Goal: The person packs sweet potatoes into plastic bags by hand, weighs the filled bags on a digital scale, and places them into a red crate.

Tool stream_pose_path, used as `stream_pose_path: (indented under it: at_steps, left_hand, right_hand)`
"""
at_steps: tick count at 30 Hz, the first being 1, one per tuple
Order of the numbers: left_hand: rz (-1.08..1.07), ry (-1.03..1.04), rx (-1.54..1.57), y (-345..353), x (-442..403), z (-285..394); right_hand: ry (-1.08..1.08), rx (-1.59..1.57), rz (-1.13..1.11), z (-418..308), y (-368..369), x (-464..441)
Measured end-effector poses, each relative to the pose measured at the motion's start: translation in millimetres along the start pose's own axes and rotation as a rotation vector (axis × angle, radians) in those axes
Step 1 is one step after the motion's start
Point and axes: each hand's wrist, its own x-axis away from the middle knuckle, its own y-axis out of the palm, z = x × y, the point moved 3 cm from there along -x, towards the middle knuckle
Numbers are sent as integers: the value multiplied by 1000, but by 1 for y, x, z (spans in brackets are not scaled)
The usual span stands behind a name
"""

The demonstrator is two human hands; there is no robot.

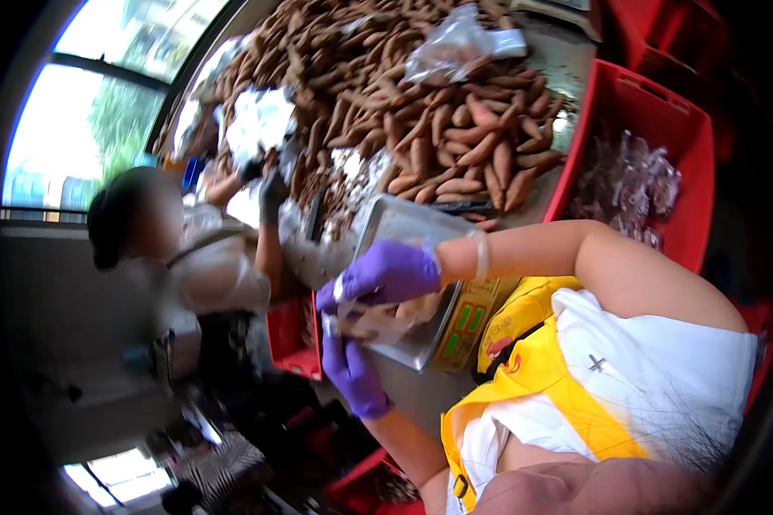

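Note:
My right hand [385, 273], in a purple glove, is closed on the gathered top of a clear plastic bag [386, 321]. My left hand [352, 376], also gloved in purple, pinches the same bag from the lower side, with its fingertips close to those of the right. Pale pinkish-tan contents show through the plastic, but I cannot make out exactly what they are. The bag is over the metal pan [393, 219] of a weighing scale. Green digits glow on the scale's yellow display panel [465, 322].
A large heap of sweet potatoes [481, 142] covers the table beyond the scale, with a plastic bag [455, 47] on it. A red crate [567, 184] with bagged items stands to the right. A co-worker's dark-gloved hand [273, 196] is at the heap's left edge.

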Motion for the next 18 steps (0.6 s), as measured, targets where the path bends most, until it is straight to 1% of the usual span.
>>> stream_pose_path:
  at_steps: [1,2,3,4,5,6,8,10,15,17,18]
  left_hand:
    - [1,44,2,-2,0,-5]
    - [80,85,-131,-5,-2,-14]
    - [113,108,-182,-3,-8,-24]
    - [87,141,-214,8,-23,-27]
    - [72,165,-235,17,-32,-32]
    - [42,186,-253,28,-44,-36]
    - [-30,227,-291,49,-64,-40]
    - [-71,272,-322,61,-80,-43]
    - [-150,388,-447,82,-120,-61]
    - [-173,438,-510,86,-138,-71]
    - [-178,460,-546,86,-147,-77]
  right_hand:
    - [-7,-51,-9,0,0,1]
    - [-112,-27,51,-4,-1,6]
    - [-22,-82,17,-2,5,3]
    - [-13,-83,152,7,18,5]
    - [-104,-98,237,-4,11,6]
    - [-69,-19,136,-9,11,2]
    - [-46,111,58,4,34,-7]
    - [-62,191,102,18,37,-4]
    - [507,-583,283,53,40,32]
    - [682,-1026,70,68,26,80]
    - [560,-613,-82,66,21,99]
